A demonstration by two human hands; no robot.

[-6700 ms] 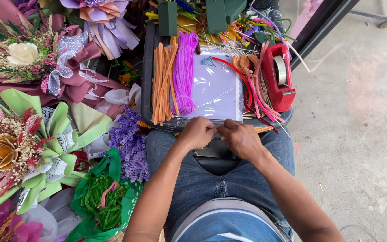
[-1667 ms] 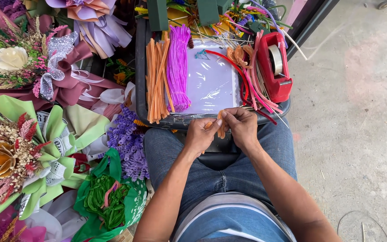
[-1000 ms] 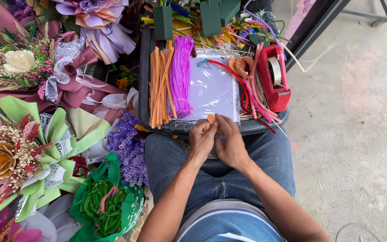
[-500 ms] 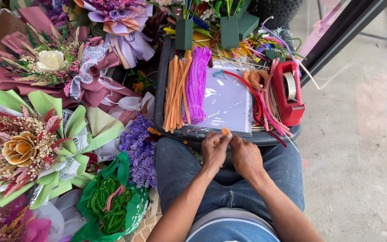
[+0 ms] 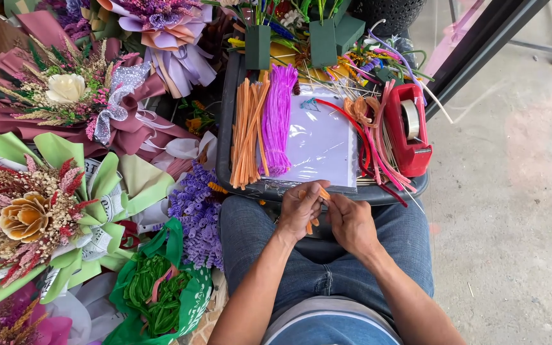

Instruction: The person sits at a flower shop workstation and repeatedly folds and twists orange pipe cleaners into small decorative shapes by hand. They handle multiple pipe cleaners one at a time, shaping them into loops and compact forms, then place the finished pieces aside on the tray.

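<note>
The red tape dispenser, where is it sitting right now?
In the head view the red tape dispenser sits at the right end of the dark tray, just right of the pink and red pipe cleaners, ahead of the person's right hand.

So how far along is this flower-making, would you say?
Several wrapped bouquets already lie finished beside the person. In hand now: the left hand and right hand work a small orange stem piece between their fingertips over the lap. Plenty looks left: full bundles of orange stems and purple stems lie unused in the black tray.
</note>
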